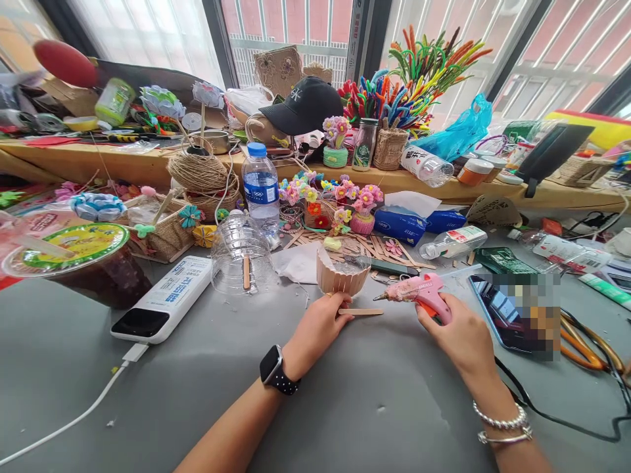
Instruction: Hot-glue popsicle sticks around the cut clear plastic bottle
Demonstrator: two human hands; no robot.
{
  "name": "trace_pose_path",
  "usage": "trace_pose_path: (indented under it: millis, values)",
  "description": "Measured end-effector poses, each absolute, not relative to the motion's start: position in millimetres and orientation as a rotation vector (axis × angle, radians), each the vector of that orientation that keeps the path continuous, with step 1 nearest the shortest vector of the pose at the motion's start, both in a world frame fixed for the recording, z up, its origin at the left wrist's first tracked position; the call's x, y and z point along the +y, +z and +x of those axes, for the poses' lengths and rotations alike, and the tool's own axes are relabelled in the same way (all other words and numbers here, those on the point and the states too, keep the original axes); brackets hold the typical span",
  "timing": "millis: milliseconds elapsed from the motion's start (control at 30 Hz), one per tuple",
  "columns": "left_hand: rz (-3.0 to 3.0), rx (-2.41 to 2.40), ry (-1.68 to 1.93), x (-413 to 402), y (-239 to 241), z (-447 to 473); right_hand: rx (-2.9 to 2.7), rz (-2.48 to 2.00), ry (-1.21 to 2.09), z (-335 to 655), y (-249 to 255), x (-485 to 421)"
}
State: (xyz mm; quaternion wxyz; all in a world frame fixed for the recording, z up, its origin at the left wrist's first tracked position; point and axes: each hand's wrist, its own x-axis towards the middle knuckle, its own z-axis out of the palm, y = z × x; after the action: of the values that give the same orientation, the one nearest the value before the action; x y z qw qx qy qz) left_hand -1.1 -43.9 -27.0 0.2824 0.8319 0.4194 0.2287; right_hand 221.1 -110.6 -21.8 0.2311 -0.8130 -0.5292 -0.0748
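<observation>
My left hand (320,327), with a black-strapped watch on the wrist, is closed on a wooden craft stick (362,312) that juts out to the right. Just above those fingers stands a clear plastic cup piece with craft sticks around its side (340,279); whether the fingers touch it I cannot tell. In my right hand (458,335) is a pink hot glue gun (419,292), its nozzle pointing left toward the cup. Beyond the cup lies a pile of loose craft sticks (369,249). A cut clear bottle piece (241,256) with one stick on it is to the left.
A power bank (167,299) and a lidded drink cup (98,263) stand at left, with a water bottle (261,190) behind. A phone (507,312) and orange-handled scissors (582,341) lie at right, near a black cord (547,417). Crafts crowd the wooden ledge (305,167).
</observation>
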Motion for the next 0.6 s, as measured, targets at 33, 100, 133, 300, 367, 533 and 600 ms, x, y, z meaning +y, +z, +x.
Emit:
trace_pose_path:
  millis: [33,100,133,300,367,533,600]
  values:
    - [2.227,1.122,0.609,-43.7,-28.1,-1.2,-1.462,-2.229,-0.223,220.0,-22.3,-110.4]
    - [2.208,1.115,0.613,-43.4,-29.8,-0.9,-1.485,-2.221,-0.237,217.6,-23.2,-110.0]
    - [2.196,1.11,0.621,-43.3,-30.4,-0.6,-1.497,-2.219,-0.239,216.3,-23.6,-109.8]
    - [2.183,1.088,0.665,-42.6,-30.9,1.4,-1.526,-2.171,-0.314,213.1,-25.9,-109.7]
    - [2.185,1.083,0.678,-42.8,-30.0,1.9,-1.555,-2.112,-0.382,213.2,-26.6,-109.9]
    - [2.201,1.087,0.683,-45.0,-26.6,2.7,-1.654,-1.95,-0.549,212.6,-25.9,-110.5]
    - [2.199,1.084,0.681,-45.9,-25.7,2.8,-1.681,-1.916,-0.595,211.7,-25.3,-110.8]
